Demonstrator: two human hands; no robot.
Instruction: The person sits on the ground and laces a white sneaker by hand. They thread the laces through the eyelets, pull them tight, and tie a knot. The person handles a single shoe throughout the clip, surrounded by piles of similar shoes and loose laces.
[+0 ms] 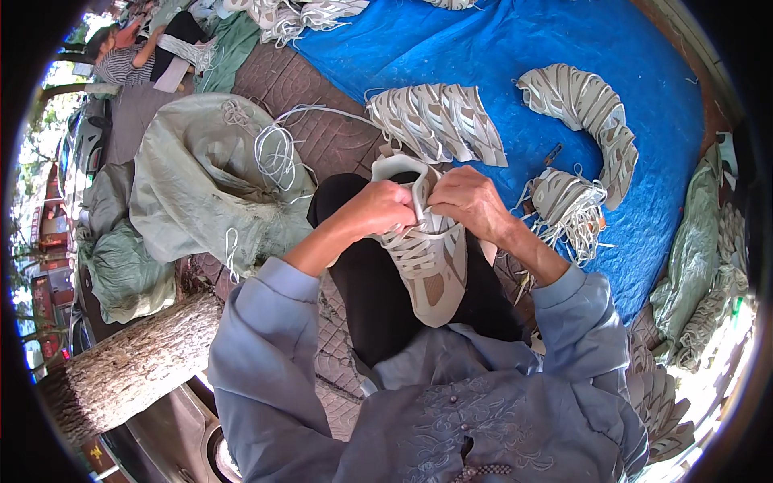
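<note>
A beige and grey shoe upper [431, 266] lies on my lap, toe toward me. My left hand [378, 208] grips its left side near the tongue, fingers closed on the fabric. Close beside it, my right hand [467, 200] pinches the white lace and tongue at the top of the upper. The two hands almost touch over the lace area. My forearms in blue-grey sleeves come in from below.
Stacks of matching shoe uppers [439, 121] [588, 113] lie on a blue tarp [515, 48]. A bundle with white laces [568, 209] sits at my right. A green sack [201, 177] holding loose laces and a tree trunk [137, 362] are at left. Another person [133, 52] sits far left.
</note>
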